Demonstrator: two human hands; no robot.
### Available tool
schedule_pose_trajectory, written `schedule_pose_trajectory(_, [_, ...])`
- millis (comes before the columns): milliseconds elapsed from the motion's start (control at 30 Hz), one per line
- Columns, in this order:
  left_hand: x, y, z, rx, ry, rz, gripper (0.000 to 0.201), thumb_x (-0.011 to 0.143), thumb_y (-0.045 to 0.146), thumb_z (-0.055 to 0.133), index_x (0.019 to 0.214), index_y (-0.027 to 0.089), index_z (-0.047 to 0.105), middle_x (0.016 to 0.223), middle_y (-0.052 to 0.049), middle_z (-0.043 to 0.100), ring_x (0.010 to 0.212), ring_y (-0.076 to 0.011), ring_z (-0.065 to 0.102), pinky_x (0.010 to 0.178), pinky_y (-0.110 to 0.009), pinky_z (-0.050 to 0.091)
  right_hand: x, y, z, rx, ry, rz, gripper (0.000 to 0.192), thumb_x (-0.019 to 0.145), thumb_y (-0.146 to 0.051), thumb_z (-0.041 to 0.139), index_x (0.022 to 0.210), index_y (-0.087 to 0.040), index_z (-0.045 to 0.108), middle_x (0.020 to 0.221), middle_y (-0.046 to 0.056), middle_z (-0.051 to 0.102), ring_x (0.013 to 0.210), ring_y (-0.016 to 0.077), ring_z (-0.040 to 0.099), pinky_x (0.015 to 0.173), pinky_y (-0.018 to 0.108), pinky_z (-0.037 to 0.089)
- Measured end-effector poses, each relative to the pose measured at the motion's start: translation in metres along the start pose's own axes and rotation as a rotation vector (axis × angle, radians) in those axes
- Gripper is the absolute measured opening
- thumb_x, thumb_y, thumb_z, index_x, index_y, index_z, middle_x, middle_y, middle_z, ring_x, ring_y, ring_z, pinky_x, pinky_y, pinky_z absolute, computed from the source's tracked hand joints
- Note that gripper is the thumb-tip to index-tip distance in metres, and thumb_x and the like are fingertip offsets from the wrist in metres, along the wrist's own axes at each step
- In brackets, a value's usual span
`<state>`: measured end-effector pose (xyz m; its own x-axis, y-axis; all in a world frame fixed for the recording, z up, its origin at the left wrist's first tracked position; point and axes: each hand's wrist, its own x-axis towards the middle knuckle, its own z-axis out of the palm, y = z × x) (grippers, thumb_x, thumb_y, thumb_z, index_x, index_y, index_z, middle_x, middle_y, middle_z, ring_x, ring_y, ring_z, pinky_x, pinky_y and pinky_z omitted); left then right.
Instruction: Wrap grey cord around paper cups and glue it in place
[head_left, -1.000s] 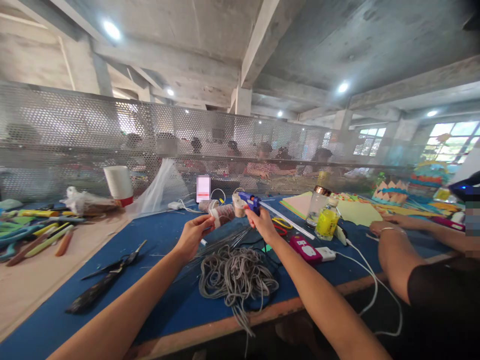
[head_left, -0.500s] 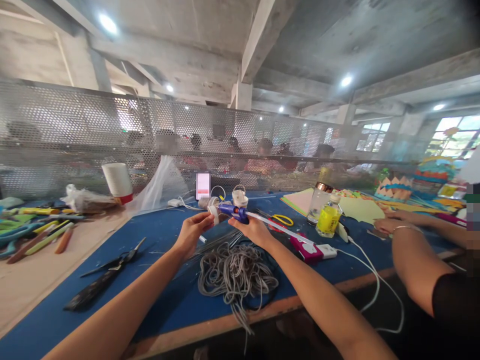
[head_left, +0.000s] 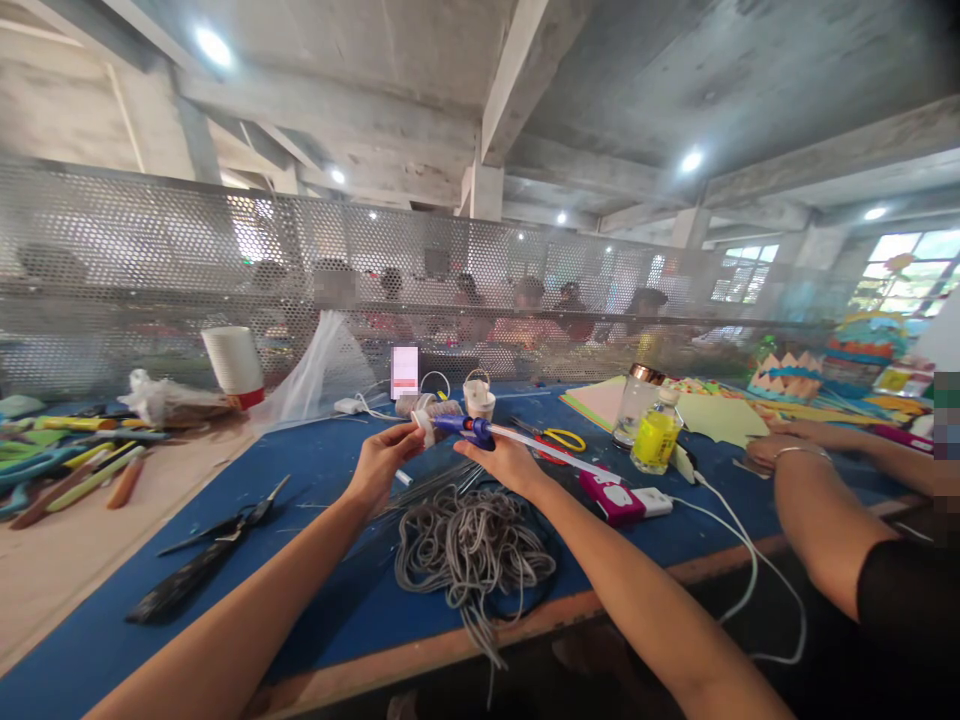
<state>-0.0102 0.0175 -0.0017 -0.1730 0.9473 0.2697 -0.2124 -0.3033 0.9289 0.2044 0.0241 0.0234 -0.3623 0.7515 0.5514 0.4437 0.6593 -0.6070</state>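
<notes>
Blue plastic glue gun [head_left: 466,429], one only, sits gripped in the right hand [head_left: 504,462] above the tabletop [head_left: 337,560], nozzle touching one small wrapped spool [head_left: 429,424] pinched by the left hand [head_left: 384,462]. Both look light and rigid; the nozzle is likely hot, so hold the handle. Below lies one soft grey cord heap [head_left: 472,545], with one pair of scissors [head_left: 225,525] to the left.

My left hand [head_left: 381,462] and right hand [head_left: 504,462] were bare, without gloves, rings or a watch. Both forearms, entering from the frame's lower edge, showed no sleeves.
</notes>
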Motion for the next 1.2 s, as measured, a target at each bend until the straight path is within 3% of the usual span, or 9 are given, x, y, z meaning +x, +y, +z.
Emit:
schedule_pose_trajectory(367, [-0.0016, 0.001, -0.0002, 0.013, -0.022, 0.01, 0.04, 0.059, 0.042, 0.081, 0.089, 0.016, 0.075, 0.091, -0.008, 0.073, 0.083, -0.0203, 0.065, 0.083, -0.031, 0.048, 0.0006, 0.0021, -0.0007, 0.037, 0.041, -0.086, 0.04, 0.079, -0.053, 0.06, 0.101, -0.021, 0.064, 0.099, 0.003, 0.067, 0.092, 0.0185, 0.061, 0.084, 0.027, 0.043])
schedule_pose_trajectory(800, [0.0005, 0.0007, -0.0002, -0.003, -0.011, -0.003, 0.042, 0.056, 0.043, 0.082, 0.086, 0.015, 0.075, 0.09, -0.008, 0.074, 0.084, -0.0216, 0.066, 0.082, -0.033, 0.049, 0.0005, 0.0025, 0.0002, 0.007, 0.034, -0.036, 0.039, 0.078, -0.055, 0.059, 0.101, -0.023, 0.064, 0.095, 0.002, 0.068, 0.088, 0.019, 0.061, 0.082, 0.028, 0.044])
schedule_pose_trajectory(1200, [-0.0022, 0.0034, 0.0017, 0.008, -0.014, 0.006, 0.041, 0.057, 0.043, 0.081, 0.087, 0.015, 0.075, 0.089, -0.008, 0.074, 0.084, -0.022, 0.065, 0.082, -0.033, 0.049, 0.0006, 0.0017, -0.0012, -0.029, 0.043, -0.091, 0.037, 0.08, -0.052, 0.059, 0.101, -0.022, 0.065, 0.096, 0.004, 0.068, 0.087, 0.0191, 0.061, 0.082, 0.029, 0.045])
